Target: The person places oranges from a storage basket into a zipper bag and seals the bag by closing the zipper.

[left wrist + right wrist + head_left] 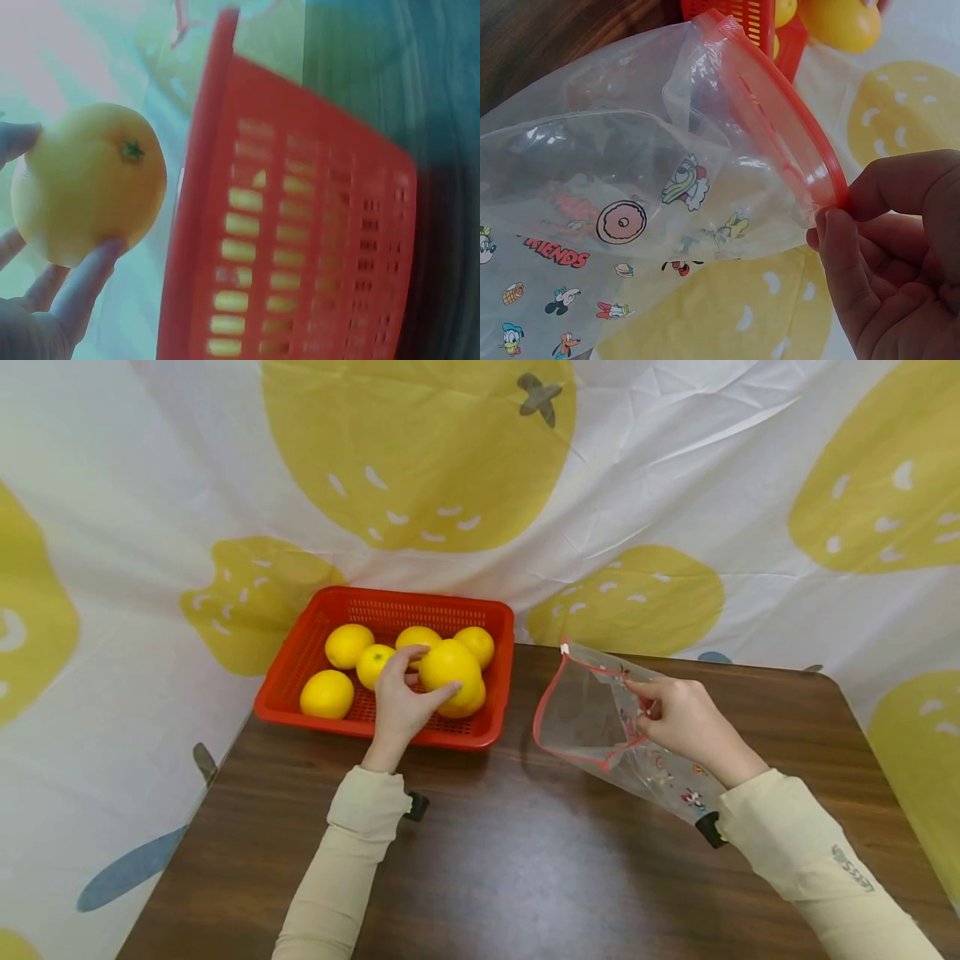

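A yellow orange-like fruit (448,667) is gripped between the thumb and fingers of my left hand (403,706), raised above the right part of a red basket (273,697). The left wrist view shows this fruit (90,187) with a small green stem end, higher than the basket's rim. Several more yellow fruits (327,694) lie inside the basket. On the right, my right hand (686,727) pinches the red-edged mouth of a clear zip bag (585,710), which gapes towards the basket. Cartoon figures are printed on the bag (622,223), and thumb and finger meet at its red rim.
A dark brown wooden table (480,860) carries the basket and stands against a white cloth (660,460) printed with yellow fruit shapes. The basket sits at the table's back left edge. A white zip slider (565,648) is at the bag's upper corner.
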`<state>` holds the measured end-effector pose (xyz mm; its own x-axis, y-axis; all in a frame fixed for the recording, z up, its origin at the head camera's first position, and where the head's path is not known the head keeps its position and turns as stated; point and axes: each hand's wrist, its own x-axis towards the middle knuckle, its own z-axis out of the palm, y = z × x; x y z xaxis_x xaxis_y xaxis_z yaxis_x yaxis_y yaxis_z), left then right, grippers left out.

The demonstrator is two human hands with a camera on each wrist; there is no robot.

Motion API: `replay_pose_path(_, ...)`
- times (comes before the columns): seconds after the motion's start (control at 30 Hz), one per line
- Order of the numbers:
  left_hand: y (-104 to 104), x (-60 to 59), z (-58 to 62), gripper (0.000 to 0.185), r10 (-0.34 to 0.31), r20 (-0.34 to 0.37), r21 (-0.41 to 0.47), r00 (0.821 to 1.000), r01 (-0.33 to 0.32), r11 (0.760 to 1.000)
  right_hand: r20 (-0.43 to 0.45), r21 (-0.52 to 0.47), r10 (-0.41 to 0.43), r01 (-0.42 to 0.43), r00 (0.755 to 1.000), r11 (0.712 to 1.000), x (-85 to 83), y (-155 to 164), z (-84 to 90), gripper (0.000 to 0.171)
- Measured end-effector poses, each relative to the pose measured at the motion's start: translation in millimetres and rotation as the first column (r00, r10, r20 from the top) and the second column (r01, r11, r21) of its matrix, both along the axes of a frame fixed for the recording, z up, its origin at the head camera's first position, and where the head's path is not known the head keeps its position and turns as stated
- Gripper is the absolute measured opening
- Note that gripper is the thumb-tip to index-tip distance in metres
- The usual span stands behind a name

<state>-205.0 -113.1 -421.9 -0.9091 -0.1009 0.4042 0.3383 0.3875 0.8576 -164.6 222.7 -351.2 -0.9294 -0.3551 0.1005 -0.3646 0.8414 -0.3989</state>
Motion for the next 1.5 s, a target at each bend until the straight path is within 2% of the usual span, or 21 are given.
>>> replay_pose_path(0.3, 31, 5.0, 0.2, 0.055, -0.098, 0.044, 0.089, 0.994, 0.093, 0.992, -0.019, -0.011, -0.018, 0.017, 1.000, 1.000, -2.0, -1, -1.4, 0.045)
replay_pose_path(0.53, 56, 7.5, 2.1, 0.054, -0.160, 0.057, 0.102, 0.986, 0.153, 0.983, -0.062, -0.022, -0.036, 0.034, 0.997, 0.999, -2.7, -3, -1.1, 0.044)
replay_pose_path(0.77, 83, 10.0, 2.6, 0.055, -0.214, 0.039, 0.097, 0.976, 0.209, 0.973, -0.084, -0.024, -0.037, 0.036, 0.996, 0.999, -1.8, -5, -1.2, 0.044)
replay_pose_path(0.93, 100, 10.5, -1.6, 0.054, -0.217, 0.008, 0.057, 0.976, 0.216, 0.975, -0.076, -0.036, -0.038, 0.035, 0.996, 0.999, -0.3, -5, -1.2, 0.044)
replay_pose_path(1.03, 108, 11.0, -5.3, 0.054, -0.221, 0.016, 0.041, 0.975, 0.220, 0.975, -0.092, -0.052, -0.036, 0.031, 0.995, 0.998, 1.3, -7, -0.6, 0.043)
replay_pose_path(1.33, 117, 17.7, -8.6, 0.054, -0.195, 0.117, -0.007, 0.974, 0.197, 0.980, -0.143, -0.065, -0.019, 0.010, 0.990, 0.998, 3.4, -12, 0.7, 0.042)
replay_pose_path(1.5, 120, 18.3, -8.9, 0.054, -0.166, 0.154, -0.090, 0.974, 0.181, 0.979, -0.169, -0.054, -0.012, 0.003, 0.985, 0.999, 3.9, -12, 1.3, 0.039)
